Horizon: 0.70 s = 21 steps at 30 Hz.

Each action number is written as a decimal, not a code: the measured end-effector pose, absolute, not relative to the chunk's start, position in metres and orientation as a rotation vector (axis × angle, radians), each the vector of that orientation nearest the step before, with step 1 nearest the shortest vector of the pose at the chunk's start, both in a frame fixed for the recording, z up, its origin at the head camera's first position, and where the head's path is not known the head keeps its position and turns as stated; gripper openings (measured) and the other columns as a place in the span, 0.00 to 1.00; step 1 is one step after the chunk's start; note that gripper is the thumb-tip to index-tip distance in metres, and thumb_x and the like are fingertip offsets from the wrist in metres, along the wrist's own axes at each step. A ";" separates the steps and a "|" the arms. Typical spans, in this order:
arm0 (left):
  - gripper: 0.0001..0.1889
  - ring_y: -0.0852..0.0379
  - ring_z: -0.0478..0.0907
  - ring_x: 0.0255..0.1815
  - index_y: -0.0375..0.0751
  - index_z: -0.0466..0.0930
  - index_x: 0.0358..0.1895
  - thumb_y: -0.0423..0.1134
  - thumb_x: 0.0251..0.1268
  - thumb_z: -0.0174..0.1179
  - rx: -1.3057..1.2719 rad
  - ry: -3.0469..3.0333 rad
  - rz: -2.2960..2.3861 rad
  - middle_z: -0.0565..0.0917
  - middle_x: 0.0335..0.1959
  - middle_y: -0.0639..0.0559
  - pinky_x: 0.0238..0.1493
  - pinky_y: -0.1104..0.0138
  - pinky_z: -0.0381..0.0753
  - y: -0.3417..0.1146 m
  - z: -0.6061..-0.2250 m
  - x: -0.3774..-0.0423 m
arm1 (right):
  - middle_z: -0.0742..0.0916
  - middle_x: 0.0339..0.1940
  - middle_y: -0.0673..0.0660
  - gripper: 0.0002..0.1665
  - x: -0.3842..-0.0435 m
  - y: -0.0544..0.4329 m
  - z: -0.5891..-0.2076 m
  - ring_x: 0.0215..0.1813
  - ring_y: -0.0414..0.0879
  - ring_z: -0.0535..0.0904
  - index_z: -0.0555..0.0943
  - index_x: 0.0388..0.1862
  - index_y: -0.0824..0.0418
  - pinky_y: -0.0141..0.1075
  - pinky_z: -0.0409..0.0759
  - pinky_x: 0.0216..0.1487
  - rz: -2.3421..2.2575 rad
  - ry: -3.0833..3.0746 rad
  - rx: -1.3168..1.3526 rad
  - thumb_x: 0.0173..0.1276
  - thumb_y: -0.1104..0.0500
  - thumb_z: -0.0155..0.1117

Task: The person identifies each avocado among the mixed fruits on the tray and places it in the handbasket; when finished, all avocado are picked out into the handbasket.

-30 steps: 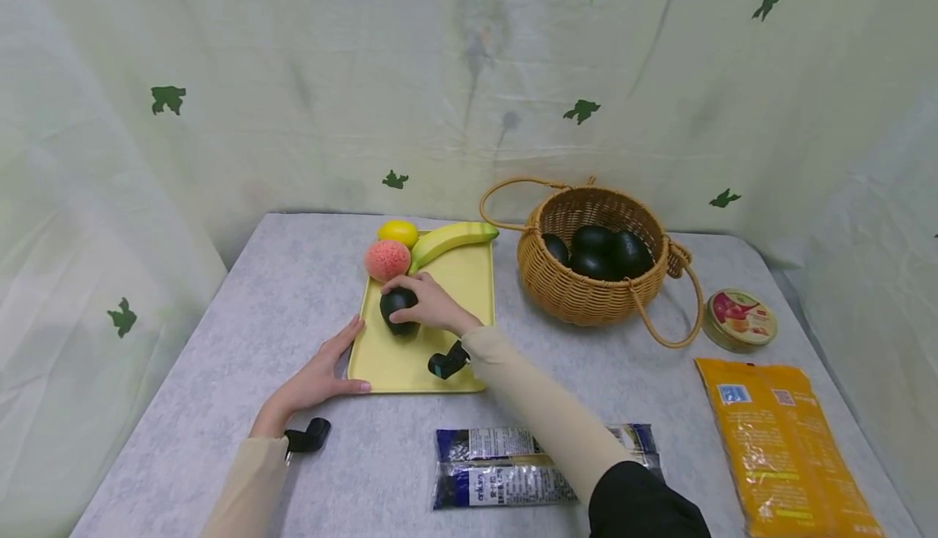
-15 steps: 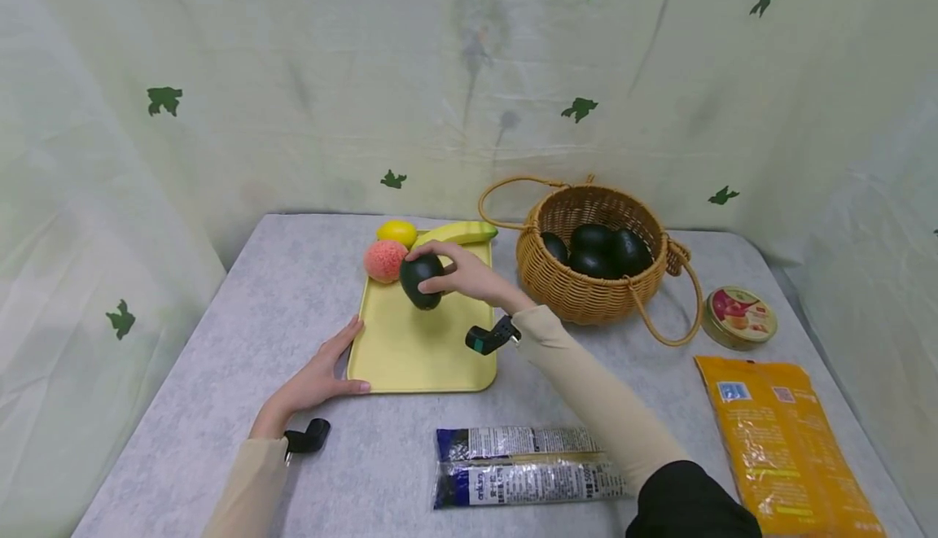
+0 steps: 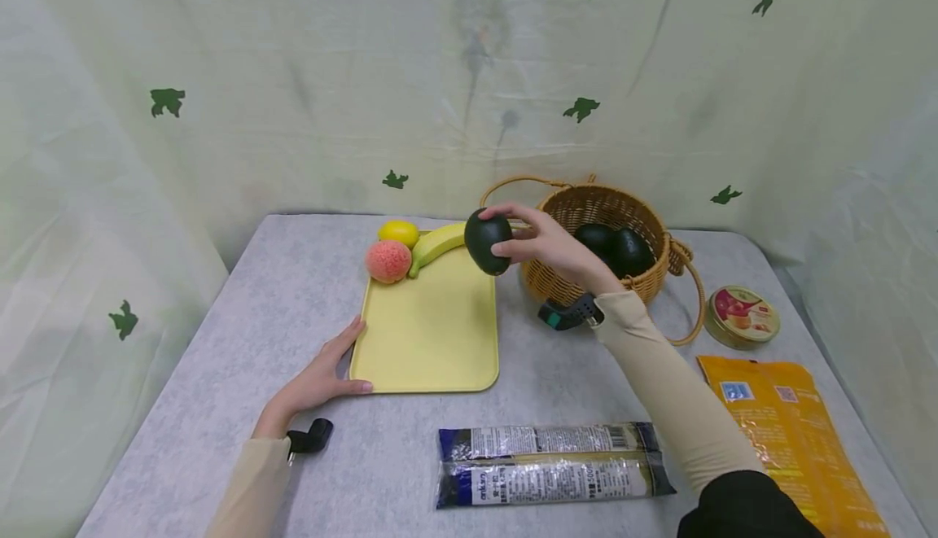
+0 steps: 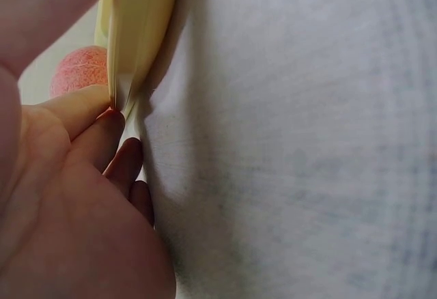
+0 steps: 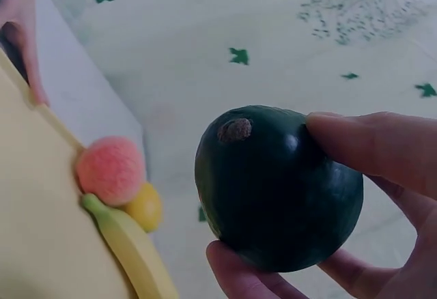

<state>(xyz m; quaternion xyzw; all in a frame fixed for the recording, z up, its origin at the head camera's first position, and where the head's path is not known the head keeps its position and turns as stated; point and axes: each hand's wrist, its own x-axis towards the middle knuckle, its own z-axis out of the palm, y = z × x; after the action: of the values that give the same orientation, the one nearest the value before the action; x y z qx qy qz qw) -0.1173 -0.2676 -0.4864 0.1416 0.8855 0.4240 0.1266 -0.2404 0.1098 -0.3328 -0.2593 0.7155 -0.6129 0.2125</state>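
My right hand grips a dark green avocado between thumb and fingers, up in the air between the tray and the basket. Its brown stem scar shows in the right wrist view, where the avocado fills the middle. My left hand rests at the near left corner of a yellow tray, fingers straight along its left edge and thumb at its front edge. In the left wrist view the fingertips touch the tray's side. A wicker basket behind my right hand holds more avocados.
A pink peach, a lemon and a banana lie at the tray's far left. The basket's handle loop droops toward a round tin. An orange packet lies at right, a blue and clear packet in front.
My right hand has lifted the avocado off the tray and carried it right and away from me, to beside the basket. The left hand has stayed at the tray's corner.
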 end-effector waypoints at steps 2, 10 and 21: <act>0.55 0.34 0.36 0.74 0.35 0.43 0.76 0.46 0.52 0.72 0.411 2.575 1.239 0.41 0.77 0.40 0.66 0.38 0.41 -0.267 -0.486 -0.117 | 0.70 0.67 0.54 0.28 -0.241 0.126 -0.330 0.57 0.55 0.77 0.71 0.65 0.54 0.53 0.75 0.53 -1.722 2.009 -0.692 0.66 0.59 0.65; 0.55 0.35 0.36 0.74 0.37 0.42 0.77 0.47 0.53 0.72 0.390 2.570 1.232 0.40 0.77 0.40 0.66 0.38 0.41 -0.267 -0.484 -0.116 | 0.67 0.67 0.56 0.29 -0.246 0.186 -0.324 0.58 0.54 0.72 0.68 0.67 0.55 0.42 0.77 0.49 -1.790 2.148 -0.521 0.68 0.59 0.63; 0.55 0.35 0.36 0.74 0.37 0.42 0.77 0.47 0.53 0.72 0.385 2.566 1.228 0.40 0.77 0.41 0.66 0.38 0.41 -0.267 -0.484 -0.116 | 0.66 0.67 0.59 0.30 -0.257 0.238 -0.338 0.58 0.49 0.70 0.64 0.69 0.55 0.39 0.78 0.50 -1.789 2.323 -0.272 0.71 0.56 0.61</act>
<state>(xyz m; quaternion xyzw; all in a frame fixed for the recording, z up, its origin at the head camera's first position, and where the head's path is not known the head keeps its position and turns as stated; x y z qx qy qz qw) -0.1158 -0.2670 -0.4838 0.1328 0.8857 0.4239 0.1349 -0.2567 0.2378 -0.3380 -0.0917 0.7851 -0.6046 0.0980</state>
